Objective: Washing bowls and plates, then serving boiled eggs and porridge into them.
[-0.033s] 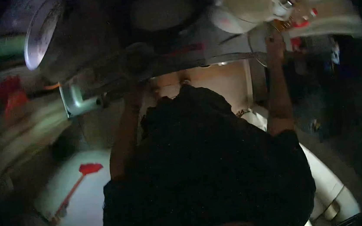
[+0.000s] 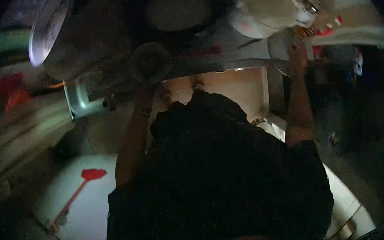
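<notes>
My right hand [image 2: 297,55] reaches to the counter at the right. Its fingers, blurred, close over a pale, round plate-like thing [image 2: 279,49] with a thin rim. Just beyond stands a white round container [image 2: 257,31] with a broad, dim opening, a small metal-capped jar [image 2: 312,10] beside it. My left hand [image 2: 145,98] is in deep shadow at the counter's front edge, against the near side of a dark round bowl-like thing [image 2: 150,64]. Its fingers do not show, so whether it grips the bowl is unclear.
A large dark round pan [image 2: 179,14] stands at the back, and a light-rimmed basin [image 2: 35,54] at the far left. A metal box-like piece [image 2: 77,103] projects near my left arm. On the pale floor lies a red-headed brush [image 2: 94,174]. Dim light blurs much.
The counter things and the right hand with the round thing sit slightly farther right and lower in the picture. The red brush appears a little higher. Both arms keep nearly the same pose.
</notes>
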The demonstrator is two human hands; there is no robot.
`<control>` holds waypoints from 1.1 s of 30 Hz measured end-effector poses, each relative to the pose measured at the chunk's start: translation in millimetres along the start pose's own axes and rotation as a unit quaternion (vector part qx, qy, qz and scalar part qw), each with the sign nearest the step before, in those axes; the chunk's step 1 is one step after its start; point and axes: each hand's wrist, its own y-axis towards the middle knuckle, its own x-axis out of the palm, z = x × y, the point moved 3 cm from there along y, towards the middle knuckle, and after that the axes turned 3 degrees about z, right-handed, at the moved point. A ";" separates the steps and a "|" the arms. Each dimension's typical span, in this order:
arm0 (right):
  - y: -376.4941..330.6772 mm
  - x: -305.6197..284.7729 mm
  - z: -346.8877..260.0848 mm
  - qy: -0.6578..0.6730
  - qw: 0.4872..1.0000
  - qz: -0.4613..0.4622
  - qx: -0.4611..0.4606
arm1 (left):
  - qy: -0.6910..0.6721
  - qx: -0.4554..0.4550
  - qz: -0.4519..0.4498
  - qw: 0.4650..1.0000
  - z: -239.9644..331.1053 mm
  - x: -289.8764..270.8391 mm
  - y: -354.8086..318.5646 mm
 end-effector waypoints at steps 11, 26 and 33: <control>29.1 38.9 29.9 -0.164 0.983 -0.075 -0.035 | -0.144 -0.098 -0.033 0.984 16.6 -18.0 17.2; -20.3 -5.6 -42.3 -0.056 0.995 -0.033 -0.076 | -0.269 -0.063 0.020 0.961 21.4 -28.3 -9.5; -100.9 -66.0 -267.9 0.695 0.589 -0.409 0.048 | -0.279 -0.236 0.042 0.930 -18.3 -41.3 -33.8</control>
